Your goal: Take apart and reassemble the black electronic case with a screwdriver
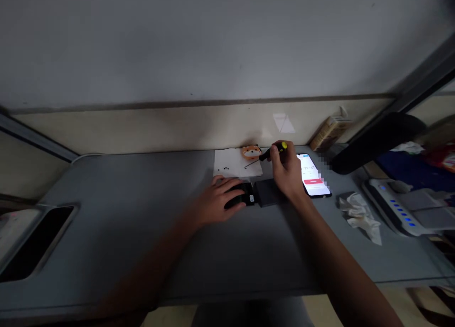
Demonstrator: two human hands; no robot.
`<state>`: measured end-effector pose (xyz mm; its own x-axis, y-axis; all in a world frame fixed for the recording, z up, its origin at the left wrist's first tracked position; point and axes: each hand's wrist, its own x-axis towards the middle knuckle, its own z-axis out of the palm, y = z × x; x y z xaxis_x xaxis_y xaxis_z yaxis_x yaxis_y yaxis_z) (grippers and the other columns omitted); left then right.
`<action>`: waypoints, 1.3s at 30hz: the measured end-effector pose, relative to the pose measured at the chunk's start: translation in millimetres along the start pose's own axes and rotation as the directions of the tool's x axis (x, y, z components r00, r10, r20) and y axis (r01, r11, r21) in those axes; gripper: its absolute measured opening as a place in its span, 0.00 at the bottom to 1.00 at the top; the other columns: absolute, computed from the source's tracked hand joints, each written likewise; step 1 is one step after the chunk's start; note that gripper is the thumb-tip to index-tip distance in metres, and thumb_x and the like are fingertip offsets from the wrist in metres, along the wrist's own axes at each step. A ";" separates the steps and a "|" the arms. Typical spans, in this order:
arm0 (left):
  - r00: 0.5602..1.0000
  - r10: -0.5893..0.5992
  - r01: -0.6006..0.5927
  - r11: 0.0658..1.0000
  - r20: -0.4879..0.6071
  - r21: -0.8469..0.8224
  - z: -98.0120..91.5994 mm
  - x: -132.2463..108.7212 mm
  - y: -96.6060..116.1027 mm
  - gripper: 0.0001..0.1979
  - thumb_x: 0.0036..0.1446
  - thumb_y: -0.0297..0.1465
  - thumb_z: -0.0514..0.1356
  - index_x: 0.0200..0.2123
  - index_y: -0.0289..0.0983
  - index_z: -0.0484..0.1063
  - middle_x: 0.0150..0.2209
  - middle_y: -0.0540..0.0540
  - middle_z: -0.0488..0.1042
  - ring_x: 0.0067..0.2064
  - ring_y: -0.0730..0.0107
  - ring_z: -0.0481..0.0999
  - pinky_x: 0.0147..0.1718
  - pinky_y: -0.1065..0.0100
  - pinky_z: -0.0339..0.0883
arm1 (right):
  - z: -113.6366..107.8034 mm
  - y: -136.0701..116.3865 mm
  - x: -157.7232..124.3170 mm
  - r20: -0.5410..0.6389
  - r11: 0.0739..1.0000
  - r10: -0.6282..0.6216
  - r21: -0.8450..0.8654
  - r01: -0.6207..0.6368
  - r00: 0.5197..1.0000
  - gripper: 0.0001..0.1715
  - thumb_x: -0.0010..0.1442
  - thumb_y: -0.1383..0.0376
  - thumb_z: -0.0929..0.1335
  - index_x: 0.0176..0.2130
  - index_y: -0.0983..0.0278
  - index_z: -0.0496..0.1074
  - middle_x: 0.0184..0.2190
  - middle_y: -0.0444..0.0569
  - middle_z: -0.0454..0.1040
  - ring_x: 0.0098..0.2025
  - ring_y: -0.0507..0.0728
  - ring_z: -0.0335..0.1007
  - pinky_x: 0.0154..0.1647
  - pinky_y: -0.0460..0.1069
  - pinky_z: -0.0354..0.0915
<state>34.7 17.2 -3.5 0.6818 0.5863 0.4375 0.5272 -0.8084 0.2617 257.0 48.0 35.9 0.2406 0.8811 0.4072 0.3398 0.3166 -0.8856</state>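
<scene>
My right hand is closed around the black and yellow handle of a screwdriver. Its thin shaft slants down left, and the tip is at a tiny dark speck on a white sheet of paper. Several small dark pieces, perhaps screws, lie on the paper's left part. With fingers curved over it, my left hand grips a black object, rounded on top, with a small white label at its right end. A flat dark box-like piece lies just right of it, partly behind my right hand.
An orange and white animal-face item sits on the paper's back edge. Right of my hand lies a lit phone, then crumpled tissue and a grey-white device with blue lights. A carton and dark cylinder stand behind.
</scene>
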 end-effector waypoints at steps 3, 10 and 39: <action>0.996 -0.051 0.049 0.998 -0.067 -0.039 -2.1 -0.3 -2.4 0.14 0.71 0.35 0.53 0.46 0.40 0.78 0.55 0.41 0.78 0.53 0.60 0.78 0.56 0.52 0.66 | 0.6 4.8 0.0 0.013 0.994 0.018 -0.107 -0.017 1.000 0.17 0.66 0.46 0.66 0.41 0.57 0.67 0.26 0.42 0.71 0.28 0.54 0.68 0.31 0.50 0.60; 0.907 -0.340 0.318 0.940 -0.250 -0.124 4.1 -1.2 -15.3 0.12 0.70 0.35 0.54 0.46 0.41 0.78 0.50 0.43 0.78 0.54 0.60 0.77 0.56 0.56 0.69 | 3.0 5.3 0.6 -0.059 0.998 -0.023 -0.054 0.020 0.998 0.19 0.66 0.46 0.65 0.40 0.58 0.67 0.26 0.42 0.71 0.28 0.53 0.68 0.31 0.49 0.63; 0.898 -0.395 0.323 0.892 -0.195 -0.316 6.7 2.7 -28.2 0.05 0.64 0.34 0.64 0.40 0.41 0.80 0.41 0.46 0.79 0.44 0.65 0.79 0.48 0.61 0.72 | 18.8 -6.8 -11.4 0.029 0.974 -0.021 0.227 0.014 0.999 0.20 0.65 0.45 0.66 0.39 0.59 0.66 0.26 0.41 0.72 0.27 0.51 0.70 0.28 0.48 0.66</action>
<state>25.1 41.9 -15.4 0.3048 0.8353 0.4575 0.5301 -0.5479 0.6471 234.9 42.4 33.1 0.2069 0.8838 0.4196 0.1279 0.4007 -0.9072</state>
